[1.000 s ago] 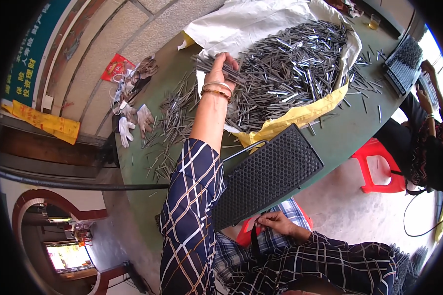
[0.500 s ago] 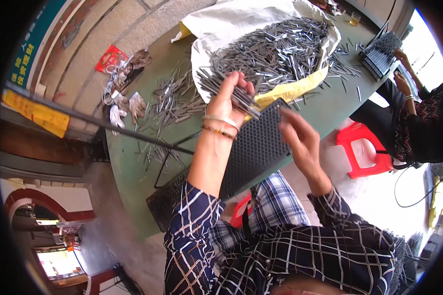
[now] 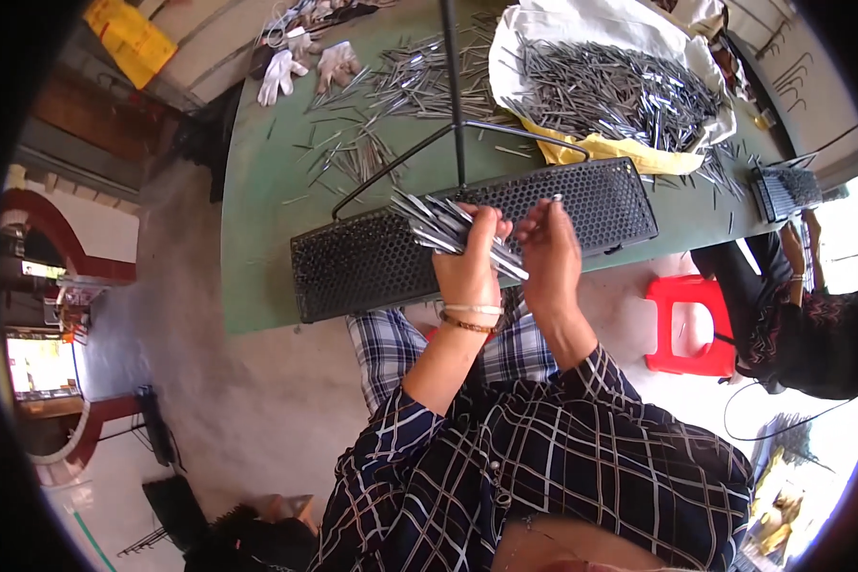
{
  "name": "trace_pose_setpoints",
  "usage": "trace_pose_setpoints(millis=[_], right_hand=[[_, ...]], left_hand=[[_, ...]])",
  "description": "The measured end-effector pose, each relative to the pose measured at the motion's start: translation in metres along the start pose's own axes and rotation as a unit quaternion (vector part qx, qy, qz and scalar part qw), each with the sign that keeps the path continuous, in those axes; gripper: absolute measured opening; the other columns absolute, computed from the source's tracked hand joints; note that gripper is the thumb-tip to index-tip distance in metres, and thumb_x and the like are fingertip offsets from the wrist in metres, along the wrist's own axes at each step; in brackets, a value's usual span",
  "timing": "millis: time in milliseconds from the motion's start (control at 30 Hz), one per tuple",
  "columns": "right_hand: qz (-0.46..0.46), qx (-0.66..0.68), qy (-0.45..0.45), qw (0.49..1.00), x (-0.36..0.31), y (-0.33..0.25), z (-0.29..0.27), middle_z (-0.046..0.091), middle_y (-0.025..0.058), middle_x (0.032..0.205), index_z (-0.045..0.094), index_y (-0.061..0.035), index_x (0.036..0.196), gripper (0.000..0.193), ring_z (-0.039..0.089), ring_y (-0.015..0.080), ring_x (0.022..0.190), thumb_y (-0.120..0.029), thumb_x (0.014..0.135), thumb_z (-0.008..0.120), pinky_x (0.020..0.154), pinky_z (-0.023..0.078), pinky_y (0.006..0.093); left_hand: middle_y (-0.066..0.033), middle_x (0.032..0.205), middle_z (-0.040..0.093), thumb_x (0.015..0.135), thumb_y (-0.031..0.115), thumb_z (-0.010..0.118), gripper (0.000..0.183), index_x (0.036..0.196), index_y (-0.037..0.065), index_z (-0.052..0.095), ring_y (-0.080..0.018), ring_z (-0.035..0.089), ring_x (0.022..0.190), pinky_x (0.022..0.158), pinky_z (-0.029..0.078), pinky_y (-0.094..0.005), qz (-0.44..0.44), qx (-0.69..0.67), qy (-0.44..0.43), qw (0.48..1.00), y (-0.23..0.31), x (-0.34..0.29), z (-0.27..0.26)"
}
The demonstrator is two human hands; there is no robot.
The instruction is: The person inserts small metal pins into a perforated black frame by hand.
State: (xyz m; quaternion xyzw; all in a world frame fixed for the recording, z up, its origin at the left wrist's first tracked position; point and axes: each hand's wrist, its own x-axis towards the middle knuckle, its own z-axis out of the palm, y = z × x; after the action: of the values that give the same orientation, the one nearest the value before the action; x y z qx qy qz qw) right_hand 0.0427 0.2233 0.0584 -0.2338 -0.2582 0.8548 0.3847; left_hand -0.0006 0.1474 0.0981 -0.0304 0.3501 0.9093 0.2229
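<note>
My left hand (image 3: 467,267), with bracelets at the wrist, is closed round a bundle of thin grey metal rods (image 3: 431,221). The bundle slants over a long black rack (image 3: 348,272) full of round holes, at the table's near edge. Close beside the bundle's lower end, my right hand (image 3: 553,267) has its fingers curled in a pinch. A small bright tip shows above its fingertips; what it belongs to is too small to make out. A black metal frame (image 3: 400,167) rises from the rack's far side.
On the green table (image 3: 257,229) lie loose rods (image 3: 362,157) and pale work gloves (image 3: 281,76). An open white sack (image 3: 500,76) holds a big heap of rods. To the right are another rack (image 3: 782,191), a co-worker (image 3: 810,324) and a red stool (image 3: 653,324).
My left hand has come from beside the sack's heap to above the rack, carrying the rods. The right hand has moved in next to it and curled its fingers. The view has turned.
</note>
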Motion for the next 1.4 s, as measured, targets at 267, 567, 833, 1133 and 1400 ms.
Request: trace_pose_setpoints(millis=[267, 567, 833, 1133, 1400], right_hand=[[0.152, 0.034, 0.003, 0.988, -0.018, 0.052, 0.017, 0.058, 0.0063, 0.089, 0.053, -0.0043, 0.096, 0.025, 0.057, 0.0166, 0.082, -0.028, 0.096, 0.047, 0.078, 0.048, 0.0277], [0.185, -0.034, -0.076, 0.979, -0.024, 0.037, 0.01, 0.059, 0.0014, 0.083, 0.059, -0.0048, 0.098, 0.018, 0.051, 0.0074, 0.066, -0.022, 0.093, 0.054, 0.053, 0.04, 0.0169], [0.014, -0.306, -0.118, 0.945, 0.014, 0.016, -0.022, 0.06, -0.0032, 0.081, 0.063, -0.0034, 0.107, 0.024, 0.049, 0.0047, 0.071, -0.016, 0.087, 0.064, 0.065, 0.041, 0.0189], [-0.239, -0.51, -0.198, 0.803, 0.063, 0.014, -0.005, 0.062, 0.001, 0.083, 0.057, -0.0032, 0.112, 0.029, 0.057, 0.0065, 0.075, -0.004, 0.084, 0.063, 0.069, 0.046, 0.0218], [-0.381, -0.635, -0.226, 0.633, 0.079, 0.023, -0.007, 0.067, 0.0058, 0.083, 0.061, -0.0053, 0.102, 0.025, 0.062, 0.0226, 0.078, -0.009, 0.078, 0.068, 0.072, 0.046, 0.0338]], left_hand=[[-0.0032, 0.094, 0.061, 0.082, -0.002, 0.064, 0.017, 0.097, 0.0, 0.057, -0.01, 0.057, 0.087, 0.078, 0.048, -0.0241, 0.195, 0.236, -0.047, 0.951, -0.018, -0.012, -0.054], [-0.0049, 0.079, 0.06, 0.085, 0.006, 0.062, 0.013, 0.096, 0.002, 0.057, -0.0123, 0.057, 0.064, 0.058, 0.047, -0.0235, -0.029, 0.069, -0.038, 0.996, -0.004, -0.005, -0.075], [-0.0063, 0.08, 0.059, 0.085, 0.008, 0.061, 0.023, 0.105, 0.001, 0.055, -0.0138, 0.057, 0.066, 0.055, 0.048, -0.0285, -0.213, 0.105, -0.133, 0.962, -0.007, -0.027, -0.108], [-0.0034, 0.081, 0.06, 0.083, 0.013, 0.066, 0.028, 0.109, 0.005, 0.057, -0.0114, 0.057, 0.069, 0.057, 0.049, -0.0272, -0.324, 0.132, -0.06, 0.935, -0.01, -0.023, -0.124], [-0.0048, 0.08, 0.06, 0.084, 0.017, 0.064, 0.027, 0.107, 0.004, 0.058, -0.0117, 0.055, 0.061, 0.05, 0.045, -0.0257, -0.3, 0.165, -0.11, 0.933, -0.006, -0.024, -0.131]])
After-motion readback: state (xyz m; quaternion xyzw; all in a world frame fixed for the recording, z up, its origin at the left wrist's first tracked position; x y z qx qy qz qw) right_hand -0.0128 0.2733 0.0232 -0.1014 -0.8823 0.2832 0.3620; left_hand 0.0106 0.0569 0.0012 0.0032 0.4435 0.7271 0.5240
